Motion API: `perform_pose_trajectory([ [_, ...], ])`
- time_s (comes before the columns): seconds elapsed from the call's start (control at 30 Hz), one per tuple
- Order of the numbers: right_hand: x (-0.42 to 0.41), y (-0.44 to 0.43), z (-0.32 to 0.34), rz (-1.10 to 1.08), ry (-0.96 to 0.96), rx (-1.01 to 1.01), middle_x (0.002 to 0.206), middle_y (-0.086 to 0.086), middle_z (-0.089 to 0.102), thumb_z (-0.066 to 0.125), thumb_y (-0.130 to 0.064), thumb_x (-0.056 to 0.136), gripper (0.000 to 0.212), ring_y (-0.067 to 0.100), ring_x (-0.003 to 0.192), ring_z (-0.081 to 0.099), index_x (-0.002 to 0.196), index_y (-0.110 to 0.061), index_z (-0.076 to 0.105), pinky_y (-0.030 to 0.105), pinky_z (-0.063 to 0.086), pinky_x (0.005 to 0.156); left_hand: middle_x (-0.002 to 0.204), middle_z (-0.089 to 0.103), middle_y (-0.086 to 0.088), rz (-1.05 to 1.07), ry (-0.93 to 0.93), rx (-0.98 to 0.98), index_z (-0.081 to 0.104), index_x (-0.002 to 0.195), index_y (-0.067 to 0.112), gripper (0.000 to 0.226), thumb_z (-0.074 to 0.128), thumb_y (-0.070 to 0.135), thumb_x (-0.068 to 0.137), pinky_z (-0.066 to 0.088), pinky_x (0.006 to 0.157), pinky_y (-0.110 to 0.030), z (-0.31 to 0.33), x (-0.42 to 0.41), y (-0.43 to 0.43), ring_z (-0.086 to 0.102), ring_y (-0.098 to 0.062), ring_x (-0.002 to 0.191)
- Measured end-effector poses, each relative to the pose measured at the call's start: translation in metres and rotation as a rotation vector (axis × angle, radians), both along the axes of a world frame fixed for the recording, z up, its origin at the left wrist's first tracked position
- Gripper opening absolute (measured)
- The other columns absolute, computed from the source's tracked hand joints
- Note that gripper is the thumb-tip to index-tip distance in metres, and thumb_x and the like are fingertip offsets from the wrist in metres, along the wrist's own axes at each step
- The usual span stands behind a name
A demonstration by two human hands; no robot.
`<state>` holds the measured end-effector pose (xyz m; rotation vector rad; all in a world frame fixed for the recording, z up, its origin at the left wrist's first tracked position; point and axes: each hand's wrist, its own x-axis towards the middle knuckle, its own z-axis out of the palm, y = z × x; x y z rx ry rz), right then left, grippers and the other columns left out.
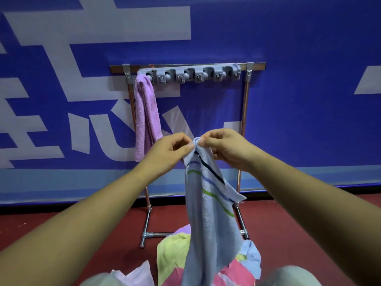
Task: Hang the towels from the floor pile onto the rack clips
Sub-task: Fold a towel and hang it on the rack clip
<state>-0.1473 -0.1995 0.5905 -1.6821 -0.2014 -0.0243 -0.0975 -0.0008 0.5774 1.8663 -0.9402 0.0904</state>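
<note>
A light blue towel (208, 213) with green, blue and dark stripes hangs from both of my hands. My left hand (169, 150) and my right hand (224, 145) pinch its bunched top corner together, well below the grey clip strip (189, 74) on the metal rack (245, 112). A purple towel (145, 112) hangs from the leftmost clip. The other clips along the strip hold nothing. The floor pile (177, 250) of yellow-green, pink, white and blue towels lies under the hanging towel at the bottom of the view.
A blue banner with white shapes (309, 100) stands right behind the rack. The floor (288, 223) is dark red. The rack's chrome feet (146, 236) rest on it just beyond the pile. My knees show at the bottom edge.
</note>
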Motion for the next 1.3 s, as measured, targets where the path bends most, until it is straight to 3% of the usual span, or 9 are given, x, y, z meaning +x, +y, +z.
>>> perform_pose_trajectory([
  [0.13,-0.002,-0.005,-0.004,0.096,0.018,-0.111,0.085,0.008,0.062,0.072,-0.016,0.091,0.006,0.020,0.080,0.055,0.092,-0.010,0.070,0.033,0.047,0.076,0.061,0.058,0.017,0.069,0.017,-0.010,0.064,0.085,0.011,0.011,0.062,0.011,0.095,0.039,0.059,-0.017,0.014,0.008,0.007,0.046,0.003,0.057],
  [0.23,-0.009,-0.007,-0.018,0.265,0.114,-0.533,0.094,0.005,0.075,0.077,-0.027,0.086,0.013,0.014,0.086,0.065,0.092,-0.015,0.074,0.036,0.052,0.083,0.070,0.062,0.012,0.132,0.002,0.050,0.065,0.084,0.014,0.011,0.062,0.011,0.094,0.041,0.060,-0.016,0.020,0.011,0.013,0.049,0.001,0.059],
  [0.4,-0.001,-0.025,-0.044,0.110,0.233,-0.988,0.067,-0.010,0.064,0.082,-0.039,0.080,0.025,0.005,0.061,0.057,0.072,-0.021,0.066,0.021,0.048,0.060,0.068,0.057,0.002,0.306,0.002,0.063,0.063,0.077,0.016,0.016,0.061,0.012,0.093,0.042,0.060,-0.021,0.024,0.026,0.031,0.047,-0.008,0.060],
  [0.6,0.011,-0.056,-0.042,-0.112,0.213,-1.151,0.064,-0.003,0.054,0.073,-0.031,0.083,0.028,0.017,0.063,0.052,0.062,-0.019,0.059,0.031,0.047,0.060,0.069,0.059,0.003,0.513,0.028,0.186,0.060,0.072,0.020,0.019,0.062,0.017,0.091,0.041,0.065,-0.030,0.007,0.054,0.058,0.051,-0.014,0.066],
  [0.7,0.018,-0.064,-0.041,-0.141,0.177,-1.200,0.084,0.002,0.065,0.063,-0.025,0.089,0.012,0.021,0.078,0.057,0.079,-0.020,0.066,0.032,0.046,0.068,0.071,0.061,0.003,0.553,0.045,0.224,0.061,0.074,0.021,0.018,0.062,0.019,0.091,0.041,0.062,-0.029,0.000,0.062,0.068,0.053,-0.015,0.068],
  [0.87,0.025,-0.065,-0.042,-0.282,0.055,-1.231,0.118,0.009,0.057,0.050,-0.030,0.100,0.027,0.032,0.110,0.049,0.114,-0.011,0.062,0.043,0.045,0.088,0.073,0.061,0.002,0.571,0.030,0.260,0.060,0.076,0.020,0.017,0.060,0.018,0.093,0.037,0.057,-0.025,-0.005,0.067,0.075,0.053,-0.014,0.068],
  [1.0,0.029,-0.065,-0.043,-0.362,0.015,-1.065,0.107,0.009,0.063,0.050,-0.029,0.102,0.022,0.030,0.091,0.061,0.113,-0.011,0.057,0.041,0.051,0.075,0.079,0.063,-0.002,0.574,0.032,0.271,0.062,0.082,0.015,0.013,0.059,0.018,0.095,0.039,0.050,-0.018,-0.004,0.069,0.079,0.055,-0.014,0.065],
  [1.13,0.031,-0.061,-0.039,-0.398,0.022,-1.123,0.106,0.009,0.063,0.048,-0.021,0.101,0.020,0.031,0.089,0.061,0.115,-0.012,0.058,0.045,0.054,0.077,0.082,0.063,0.002,0.630,-0.014,0.321,0.062,0.086,0.016,0.013,0.056,0.022,0.097,0.038,0.056,-0.024,-0.003,0.071,0.081,0.054,-0.012,0.072],
  [1.3,0.036,-0.062,-0.027,-0.512,0.073,-1.135,0.089,0.014,0.065,0.057,-0.033,0.092,0.031,0.029,0.072,0.055,0.094,-0.002,0.062,0.037,0.044,0.059,0.080,0.060,0.003,0.672,-0.005,0.327,0.061,0.089,0.014,0.014,0.053,0.021,0.098,0.036,0.058,-0.024,-0.006,0.075,0.086,0.052,-0.010,0.071],
])
